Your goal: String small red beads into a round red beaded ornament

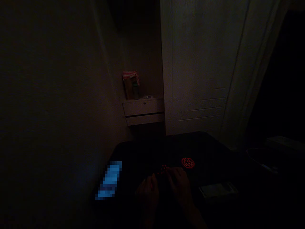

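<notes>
dots (164, 168), red | trail slants away rightward | hands (149, 187) (180, 183): fingers curled; pinch: cannot tell

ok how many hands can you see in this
2: the left hand, nearer the glowing blue shape; the right hand, nearer the round red item. Darkness could hide others.

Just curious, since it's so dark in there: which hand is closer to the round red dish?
The right hand. It is just below and left of the round red dish; the left hand is farther left.
</notes>
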`<state>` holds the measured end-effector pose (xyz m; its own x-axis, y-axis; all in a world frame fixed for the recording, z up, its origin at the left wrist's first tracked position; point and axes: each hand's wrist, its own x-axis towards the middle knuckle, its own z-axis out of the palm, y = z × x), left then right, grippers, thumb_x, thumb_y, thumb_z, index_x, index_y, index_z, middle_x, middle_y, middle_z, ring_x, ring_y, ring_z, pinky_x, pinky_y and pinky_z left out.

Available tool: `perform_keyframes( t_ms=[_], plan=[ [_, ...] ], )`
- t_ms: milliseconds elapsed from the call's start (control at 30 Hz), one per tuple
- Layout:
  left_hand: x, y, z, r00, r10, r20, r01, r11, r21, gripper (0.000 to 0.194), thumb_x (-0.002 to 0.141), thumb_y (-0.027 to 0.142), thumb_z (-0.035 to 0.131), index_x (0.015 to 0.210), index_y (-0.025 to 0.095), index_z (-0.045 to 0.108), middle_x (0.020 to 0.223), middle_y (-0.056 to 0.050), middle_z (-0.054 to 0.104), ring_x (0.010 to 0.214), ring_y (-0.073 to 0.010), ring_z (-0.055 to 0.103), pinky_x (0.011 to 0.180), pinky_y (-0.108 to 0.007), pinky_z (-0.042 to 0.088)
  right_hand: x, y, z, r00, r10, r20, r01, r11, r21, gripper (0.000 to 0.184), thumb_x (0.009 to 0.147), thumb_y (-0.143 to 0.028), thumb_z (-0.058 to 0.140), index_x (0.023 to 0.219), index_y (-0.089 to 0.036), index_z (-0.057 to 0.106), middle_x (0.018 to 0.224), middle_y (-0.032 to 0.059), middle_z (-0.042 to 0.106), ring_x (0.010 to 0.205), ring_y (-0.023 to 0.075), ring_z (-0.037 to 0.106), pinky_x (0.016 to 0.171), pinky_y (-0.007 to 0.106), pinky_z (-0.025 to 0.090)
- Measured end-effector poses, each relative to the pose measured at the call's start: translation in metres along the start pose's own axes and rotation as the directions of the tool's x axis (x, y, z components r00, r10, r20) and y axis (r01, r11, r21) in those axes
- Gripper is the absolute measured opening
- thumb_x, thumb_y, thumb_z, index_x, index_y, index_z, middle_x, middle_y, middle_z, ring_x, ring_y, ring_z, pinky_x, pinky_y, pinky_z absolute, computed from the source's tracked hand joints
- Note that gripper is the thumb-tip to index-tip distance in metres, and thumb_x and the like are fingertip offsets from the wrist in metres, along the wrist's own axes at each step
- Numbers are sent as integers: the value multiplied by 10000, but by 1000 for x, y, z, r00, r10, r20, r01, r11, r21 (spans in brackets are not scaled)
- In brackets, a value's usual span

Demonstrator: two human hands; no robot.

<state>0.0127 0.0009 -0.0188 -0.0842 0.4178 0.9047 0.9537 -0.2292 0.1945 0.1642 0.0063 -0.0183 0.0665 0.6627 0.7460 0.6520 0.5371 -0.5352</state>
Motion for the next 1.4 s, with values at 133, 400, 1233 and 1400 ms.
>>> perform_keyframes(
  t_ms=[133, 400, 1233, 1400],
  plan=[
    [0, 0, 0, 1000, 2, 15, -2, 1000, -8, 377, 1015, 272, 489, 666, 205, 616, 555, -4, 638, 494, -143, 614, 521, -260, 395, 0, -1, -1, 1000, 1, -10, 0, 1000, 10, 215, 974, -165, 508, 1077, -247, 678, 988, 68, 727, 907, 240, 668, 803, 383, 550],
    [0, 0, -1, 1000, 3, 24, -3, 1000, -5, 377, 1019, 272, 485, 673, 205, 620, 560, -5, 637, 498, -151, 612, 524, -273, 398, 2, -2, -3, 1000, -21, 4, 21, 1000, 17, 255, 948, -125, 491, 1061, -251, 681, 951, 56, 735, 881, 240, 674, 793, 382, 545],
    [3, 3, -3, 1000, 2, 12, -2, 1000, -1, 398, 1018, 279, 474, 653, 211, 616, 546, -9, 638, 488, -144, 612, 515, -258, 393, 1, -1, -2, 1000, -23, 19, 23, 999, 24, 254, 928, -110, 503, 1041, -253, 680, 949, 53, 736, 880, 246, 676, 801, 393, 540],
    [4, 3, -4, 1000, 14, -3, -14, 1000, 10, 402, 1019, 275, 477, 646, 208, 609, 539, -6, 633, 481, -142, 606, 510, -262, 388, 1, -2, -3, 1000, 13, -7, -13, 999, 46, 254, 935, -122, 511, 1081, -249, 676, 983, 68, 722, 908, 247, 678, 811, 386, 559]
  ],
)
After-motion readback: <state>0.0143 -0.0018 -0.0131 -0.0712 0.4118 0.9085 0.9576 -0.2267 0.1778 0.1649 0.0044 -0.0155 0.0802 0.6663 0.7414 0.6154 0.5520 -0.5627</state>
